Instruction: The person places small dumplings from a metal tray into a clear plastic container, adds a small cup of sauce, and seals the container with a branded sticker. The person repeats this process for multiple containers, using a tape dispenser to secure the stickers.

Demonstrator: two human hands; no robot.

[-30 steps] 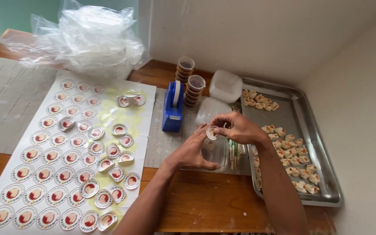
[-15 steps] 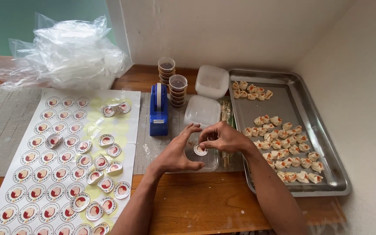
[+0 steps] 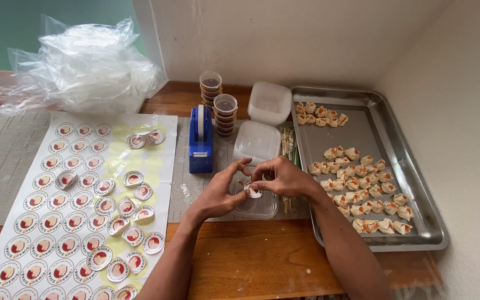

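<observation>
Left hand and right hand: fingertips pinched together on one round sticker, held over a clear lidded container on the mat; contents not discernible. Forearms angled inward from below. Adjacent: steel tray of folded dumplings; stacked sauce cups; blue tape dispenser; sticker sheet.

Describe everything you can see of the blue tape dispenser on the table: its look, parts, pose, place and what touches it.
The blue tape dispenser looks like moulded plastic, a long narrow body standing upright on the grey mat. A white roll sits in its top, seen edge-on. Its cutter end faces the near table edge. It stands between the sticker sheet and the stacked sauce cups. Neither hand touches it; the left hand is nearest.
</observation>
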